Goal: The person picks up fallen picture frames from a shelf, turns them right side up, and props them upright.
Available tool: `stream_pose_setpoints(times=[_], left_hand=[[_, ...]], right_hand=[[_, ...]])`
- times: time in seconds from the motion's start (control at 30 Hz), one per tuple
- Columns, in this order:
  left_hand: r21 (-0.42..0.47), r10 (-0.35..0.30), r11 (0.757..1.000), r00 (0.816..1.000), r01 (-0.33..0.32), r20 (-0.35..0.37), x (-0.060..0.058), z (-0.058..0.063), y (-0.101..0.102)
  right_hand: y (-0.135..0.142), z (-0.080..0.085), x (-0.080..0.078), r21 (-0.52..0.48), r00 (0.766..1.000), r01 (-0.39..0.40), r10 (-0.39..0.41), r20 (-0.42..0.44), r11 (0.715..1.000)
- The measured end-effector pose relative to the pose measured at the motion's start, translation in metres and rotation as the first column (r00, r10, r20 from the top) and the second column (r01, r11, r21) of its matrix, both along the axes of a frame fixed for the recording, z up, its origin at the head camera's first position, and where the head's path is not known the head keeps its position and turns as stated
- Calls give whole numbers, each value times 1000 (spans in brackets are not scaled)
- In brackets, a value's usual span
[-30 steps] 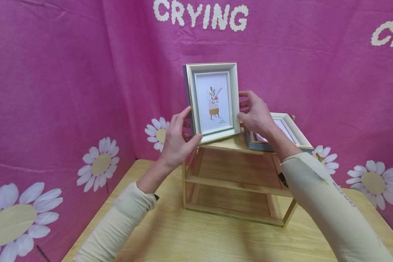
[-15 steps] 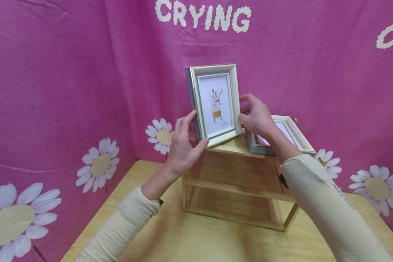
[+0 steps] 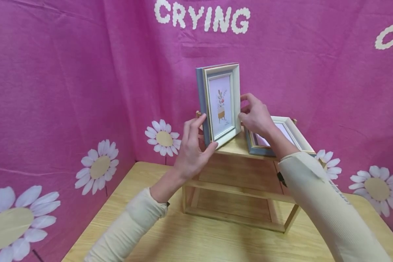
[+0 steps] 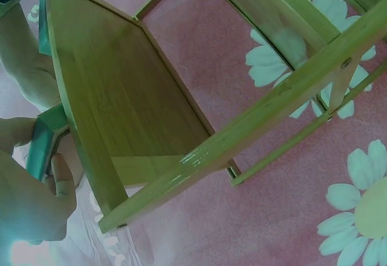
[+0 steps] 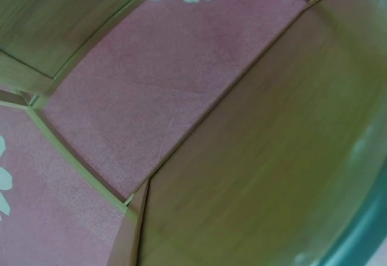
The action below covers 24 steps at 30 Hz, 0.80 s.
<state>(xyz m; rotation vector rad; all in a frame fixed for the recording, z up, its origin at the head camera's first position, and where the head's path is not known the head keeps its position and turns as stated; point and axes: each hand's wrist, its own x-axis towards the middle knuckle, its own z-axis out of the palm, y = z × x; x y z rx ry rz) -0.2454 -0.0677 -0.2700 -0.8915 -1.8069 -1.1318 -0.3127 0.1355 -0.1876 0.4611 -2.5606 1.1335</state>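
Note:
An upright picture frame [image 3: 221, 105] with a cream front, blue-grey sides and a potted-plant print stands at an angle over the top of a wooden shelf rack [image 3: 242, 191]. My left hand [image 3: 194, 149] grips its left side, fingers along the edge and thumb at the lower front corner. The right hand [image 3: 257, 115] pinches the opposite edge between thumb and fingers. In the left wrist view, the left hand [image 4: 36, 199] holds the frame's corner [image 4: 45, 142] beside the top board. The right wrist view does not show the right hand.
A second picture frame [image 3: 296, 133] lies flat on the rack's top right, partly behind the right wrist. The rack stands on a wooden table [image 3: 170, 233]. Pink cloth [image 3: 298, 65] with daisies and white lettering hangs behind and at the left.
The upright frame has turned, its left edge swinging right and nearer, so more of its blue-grey side shows. My left hand has moved right with it; the right hand has barely moved.

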Motion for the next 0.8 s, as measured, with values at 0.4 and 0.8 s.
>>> stream_pose_setpoints(times=[0.4, 0.8], left_hand=[[-46, 126, 990, 987, -131, -99, -2, -3, -3], [-93, 184, 976, 973, -198, -138, -5, -5, -5]], right_hand=[[-4, 1, -2, 7, 1000, -17, 17, -1, 1000], [-2, -1, -5, 12, 1000, -18, 18, 14, 1000]])
